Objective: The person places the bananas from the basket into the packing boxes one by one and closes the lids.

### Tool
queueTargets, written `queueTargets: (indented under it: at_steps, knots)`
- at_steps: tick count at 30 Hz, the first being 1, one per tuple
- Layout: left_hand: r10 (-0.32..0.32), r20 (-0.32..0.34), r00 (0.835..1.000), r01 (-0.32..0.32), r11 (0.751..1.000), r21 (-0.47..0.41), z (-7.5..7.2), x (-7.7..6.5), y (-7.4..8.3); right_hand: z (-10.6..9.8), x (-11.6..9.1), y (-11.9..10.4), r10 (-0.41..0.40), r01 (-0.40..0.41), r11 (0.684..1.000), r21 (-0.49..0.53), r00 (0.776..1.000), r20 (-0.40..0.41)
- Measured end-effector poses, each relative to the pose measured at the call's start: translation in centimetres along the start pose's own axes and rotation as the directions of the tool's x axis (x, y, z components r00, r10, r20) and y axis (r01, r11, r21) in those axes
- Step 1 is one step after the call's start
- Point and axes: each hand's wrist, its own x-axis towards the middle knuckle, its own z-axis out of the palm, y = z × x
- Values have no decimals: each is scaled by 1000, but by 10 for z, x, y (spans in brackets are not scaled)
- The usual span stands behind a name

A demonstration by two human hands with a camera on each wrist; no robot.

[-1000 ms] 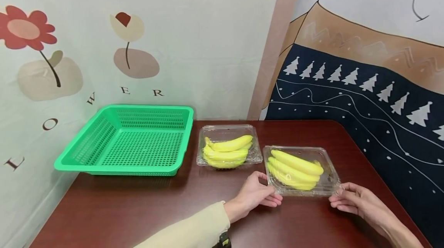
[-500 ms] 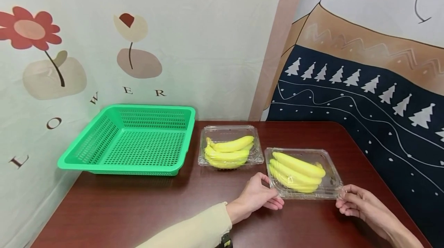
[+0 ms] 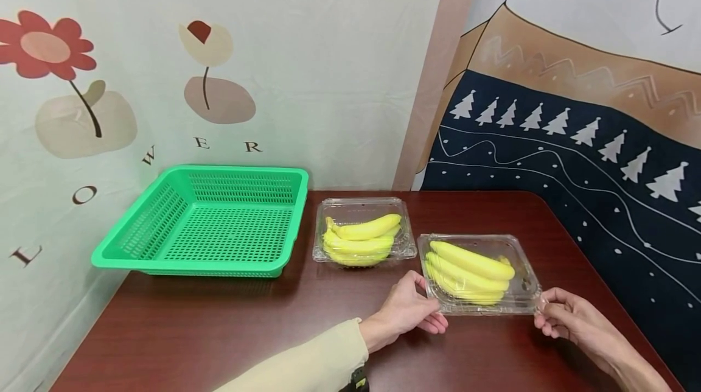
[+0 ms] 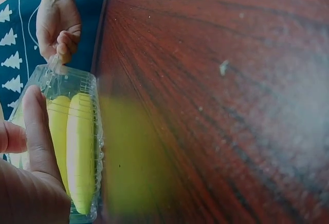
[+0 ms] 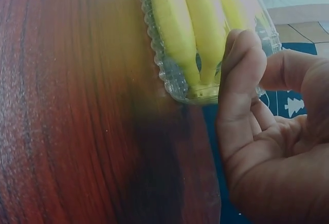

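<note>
While the brown table (image 3: 230, 325) takes up most of the view, with a green basket (image 3: 164, 246) at its back left against the wall, what matters sits nearer the front right: a clear clamshell box (image 3: 523, 297) with a bunch of bananas (image 3: 471, 267) sealed inside. A second clear box of bananas (image 3: 358, 235) lies just beside it, toward the basket.

From where I stand, the near box looks light but awkward. Its thin plastic would likely flex and crackle under a squeeze, the smooth walls look slippery, and the fruit inside would bruise if the lid caved in. The ribbed rim at the two short ends seems the stiffest place to hold, and that is where both hands are.

The left hand (image 3: 402, 313) comes in from a cream sleeve (image 3: 306, 364), forearm low over the table, thumb laid across the top of the box's left end and fingers curled at its near corner, clamped on it. The right hand (image 3: 566, 319) reaches in from the front right edge, fingers bent, thumb and fingertips pinching the box's right corner; the right wrist view shows a finger (image 5: 241, 75) pressed against the rim. The box appears to rest on the table.
</note>
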Motion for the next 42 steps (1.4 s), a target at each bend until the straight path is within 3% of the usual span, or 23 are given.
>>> queueTargets:
  at_steps: [8,19,24,26,34,42]
  knots:
    - [3,13,1000,-4,1000,20,-1,0,3,4,2,2,-23,18,998,-60,997,-75]
    - [18,-13,1000,-19,999,-34,-3,1,1,3,5,-5,129,-132,990,-40,989,-78]
    - [11,-27,1000,-12,999,-43,-4,0,-1,1,4,-3,112,-111,994,15,992,-50]
    - [13,-34,999,-14,999,-38,-5,-1,-2,2,4,-3,118,-118,993,4,989,-85]
    - [64,-22,998,-63,997,50,-12,-6,-2,12,5,-3,68,-127,974,-187,954,-293]
    - [141,2,990,-138,964,226,-26,-15,1,14,4,-8,-76,-123,887,-446,912,-403]
